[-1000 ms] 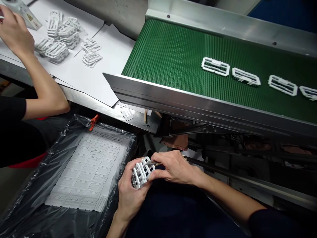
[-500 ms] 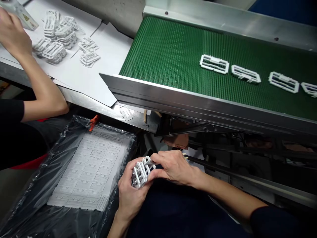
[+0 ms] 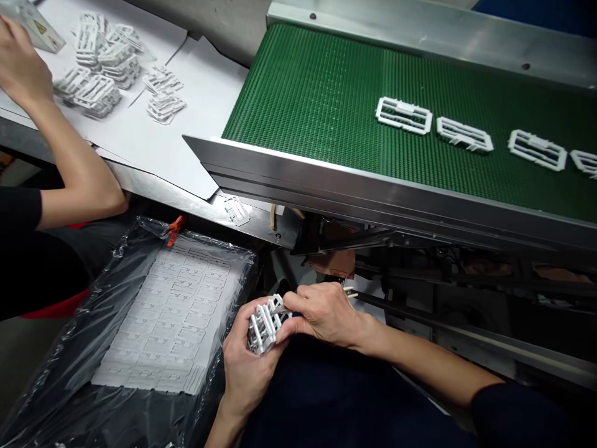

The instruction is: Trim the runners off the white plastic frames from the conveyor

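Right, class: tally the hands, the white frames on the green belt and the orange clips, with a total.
Wearer's left hand and right hand: 2
Co-worker's hand: 1
White frames on belt (one cut off): 4
Orange clip: 1
Total: 8

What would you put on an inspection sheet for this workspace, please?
Surface: green belt carries four white frames, the rightmost cut off.
Job's things: white openwork stack, in hand.
Clutter: piles of white parts on paper sheets; loose thin piece on the metal ledge.
Hands: left hand holds the stack; right hand seems to pinch a slim tool at it.
Cables: nothing seen clearly; dark beneath the belt.
Surroundings: another person's arm at left; plastic-covered surface with a sheet of outlined parts, orange clip at its far edge.
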Motion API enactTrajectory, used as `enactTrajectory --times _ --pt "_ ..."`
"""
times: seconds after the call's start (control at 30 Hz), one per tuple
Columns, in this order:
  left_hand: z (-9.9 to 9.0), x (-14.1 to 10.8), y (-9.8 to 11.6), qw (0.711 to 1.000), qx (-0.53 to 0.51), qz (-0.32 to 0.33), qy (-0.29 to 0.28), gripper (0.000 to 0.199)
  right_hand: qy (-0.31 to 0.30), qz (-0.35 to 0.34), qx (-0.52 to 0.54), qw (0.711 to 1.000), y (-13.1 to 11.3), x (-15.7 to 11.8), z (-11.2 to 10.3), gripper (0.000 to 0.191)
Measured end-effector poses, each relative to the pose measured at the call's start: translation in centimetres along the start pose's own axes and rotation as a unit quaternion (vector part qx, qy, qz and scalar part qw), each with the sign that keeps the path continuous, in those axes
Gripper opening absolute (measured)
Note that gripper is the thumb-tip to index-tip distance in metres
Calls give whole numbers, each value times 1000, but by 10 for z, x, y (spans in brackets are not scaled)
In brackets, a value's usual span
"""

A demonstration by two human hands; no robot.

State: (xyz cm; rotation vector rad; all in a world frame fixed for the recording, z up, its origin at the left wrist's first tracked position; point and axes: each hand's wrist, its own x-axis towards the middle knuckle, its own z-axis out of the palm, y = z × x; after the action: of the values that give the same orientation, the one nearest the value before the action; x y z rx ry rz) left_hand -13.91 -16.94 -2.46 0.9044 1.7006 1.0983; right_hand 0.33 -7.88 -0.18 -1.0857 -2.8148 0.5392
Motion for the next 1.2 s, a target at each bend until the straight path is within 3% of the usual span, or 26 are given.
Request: enactTrajectory --times 0.43,0.8,1.0,1.1,1.2 --pt "2 -1 -3 1000 3 -15 11 42 8 -8 16 1000 -3 -1 2 59" --pt "4 -1 -7 1000 -8 12 -5 46 -71 53 108 990 -1 -2 -9 50" --pt "4 -3 -1 999 -33 -21 -21 45 -113 72 320 938 3 2 -19 67" --pt "2 -6 -1 991 -78 -64 -90 50 -130 81 391 908 3 -1 -20 47" --pt "1 -10 -6 967 -157 -92 -177 49 -145 133 434 879 0 -10 -17 42"
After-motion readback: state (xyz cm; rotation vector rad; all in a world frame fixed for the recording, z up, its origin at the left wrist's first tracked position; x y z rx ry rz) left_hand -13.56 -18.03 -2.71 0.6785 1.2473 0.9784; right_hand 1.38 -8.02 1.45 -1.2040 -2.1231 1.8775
